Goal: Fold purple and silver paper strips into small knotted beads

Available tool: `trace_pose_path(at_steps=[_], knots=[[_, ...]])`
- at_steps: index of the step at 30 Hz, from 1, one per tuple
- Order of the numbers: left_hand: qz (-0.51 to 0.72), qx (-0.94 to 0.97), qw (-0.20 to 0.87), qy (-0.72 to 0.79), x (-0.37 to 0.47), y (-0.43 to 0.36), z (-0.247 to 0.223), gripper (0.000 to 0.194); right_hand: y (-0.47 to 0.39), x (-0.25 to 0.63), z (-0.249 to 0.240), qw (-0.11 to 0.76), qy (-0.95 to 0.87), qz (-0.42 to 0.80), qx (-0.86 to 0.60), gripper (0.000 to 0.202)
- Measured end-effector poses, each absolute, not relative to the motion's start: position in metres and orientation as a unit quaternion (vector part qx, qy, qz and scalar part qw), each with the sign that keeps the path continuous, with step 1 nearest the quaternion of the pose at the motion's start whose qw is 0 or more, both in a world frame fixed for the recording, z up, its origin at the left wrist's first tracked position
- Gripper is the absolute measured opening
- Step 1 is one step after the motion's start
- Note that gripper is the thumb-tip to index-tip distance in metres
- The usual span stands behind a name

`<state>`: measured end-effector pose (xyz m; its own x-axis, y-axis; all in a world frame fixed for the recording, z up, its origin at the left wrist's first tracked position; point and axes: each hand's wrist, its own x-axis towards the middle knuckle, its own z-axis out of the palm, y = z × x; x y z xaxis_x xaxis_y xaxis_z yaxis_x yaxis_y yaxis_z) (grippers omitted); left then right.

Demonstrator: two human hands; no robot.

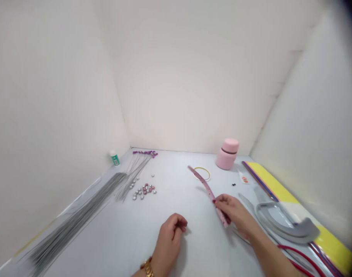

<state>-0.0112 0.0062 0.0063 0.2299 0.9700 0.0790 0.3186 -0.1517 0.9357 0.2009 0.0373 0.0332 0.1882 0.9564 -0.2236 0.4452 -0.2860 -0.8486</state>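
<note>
My right hand [229, 209] pinches a long pink paper strip [206, 185] near its lower end, right of centre. The strip slants up and to the left, its far end over a yellow-and-white ring [204, 171]. Small dark marks dot the strip. Near the front centre, my left hand [172, 231] rests on the table with its fingers curled; whether anything is inside them is hidden. A gold watch band circles the left wrist. To the left lie small silver and pink folded stars [145, 189].
Grey wires [77, 221] run along the left side, some tipped with purple pieces [147, 153]. A small green-and-white bottle [115, 158] stands back left, a pink flask [227, 154] back right. Curled grey strips [288, 231], red strips and yellow sheets [272, 180] lie at the right.
</note>
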Motion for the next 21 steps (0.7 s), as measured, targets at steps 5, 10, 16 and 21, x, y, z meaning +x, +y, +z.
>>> trace_pose_path(at_steps=[5,10,16,21], knots=[[0.435,0.574,0.486,0.495,-0.015,0.013,0.001,0.02,0.006,0.12,0.017,0.347,-0.472,0.601,-0.543,0.016],[0.388,0.574,0.487,0.532,-0.025,0.023,0.004,0.024,-0.008,0.1,0.005,0.375,-0.427,0.688,-0.452,0.027],[0.369,0.566,0.527,0.515,-0.029,0.03,0.008,0.028,-0.007,0.108,0.013,0.368,-0.395,0.684,-0.491,0.022],[0.364,0.562,0.53,0.52,-0.029,0.03,0.011,0.024,-0.009,0.11,0.014,0.388,-0.368,0.712,-0.455,0.023]])
